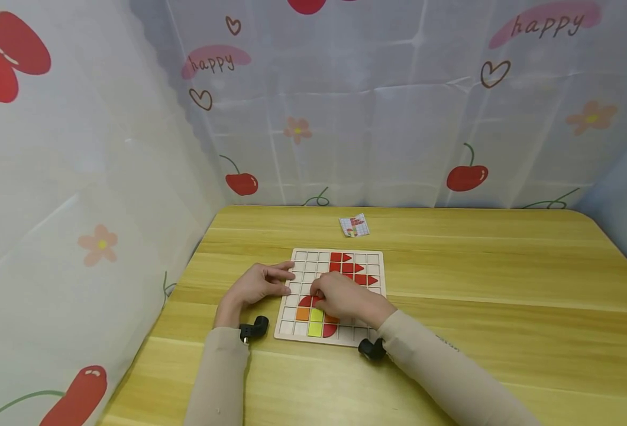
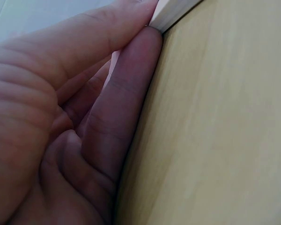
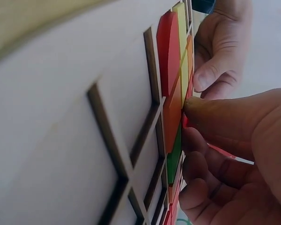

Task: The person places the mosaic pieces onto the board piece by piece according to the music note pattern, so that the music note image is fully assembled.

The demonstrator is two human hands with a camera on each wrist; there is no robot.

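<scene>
A pale wooden grid board (image 1: 307, 266) lies on the table, with red arrow-shaped rows (image 1: 347, 268) in its upper part. My left hand (image 1: 255, 285) rests by its left edge; in the left wrist view the thumb and a finger (image 2: 131, 61) touch the board's edge. My right hand (image 1: 345, 296) is over the lower middle of the board. Its thumb and forefinger pinch a small red tile (image 3: 187, 122) close over the grid. Around it sit yellow tiles (image 1: 316, 322), an orange tile (image 1: 303, 313), a red curved tile (image 1: 329, 330) and a green tile (image 3: 174, 154).
Behind the board lies a small printed picture card (image 1: 354, 225) with a coloured grid pattern. The wooden table (image 1: 478, 266) meets a patterned curtain (image 1: 372, 136) at the back. A black wrist camera (image 1: 255, 328) sits on the left wrist, another (image 1: 372, 349) on the right.
</scene>
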